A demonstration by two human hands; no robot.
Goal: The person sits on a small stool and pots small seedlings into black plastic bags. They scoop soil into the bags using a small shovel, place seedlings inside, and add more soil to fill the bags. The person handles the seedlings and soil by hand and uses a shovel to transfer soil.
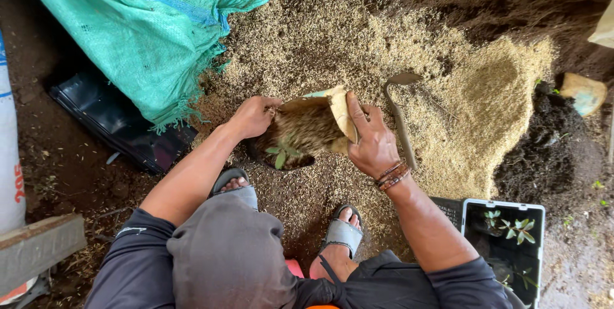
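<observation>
My left hand point(253, 117) and my right hand point(372, 141) hold a curved piece of tan card point(340, 109) between them, tipped downward. Brown husk-and-soil mix point(310, 128) lies on the card and slides toward a small black planting bag point(281, 162) on the ground. A small green seedling point(281, 153) stands in that bag. My right thumb presses on the card's upper face; the left fingers pinch its left edge. My right wrist carries bead bracelets point(392, 175). I squat, with both sandalled feet below the bag.
A small hand hoe point(400, 114) lies on the spread of pale rice husks point(460, 98) right of my hands. A green woven sack point(150, 24) sits at upper left over black plastic point(115, 123). Dark soil point(543, 149) and a crate of seedlings point(505, 232) are at right.
</observation>
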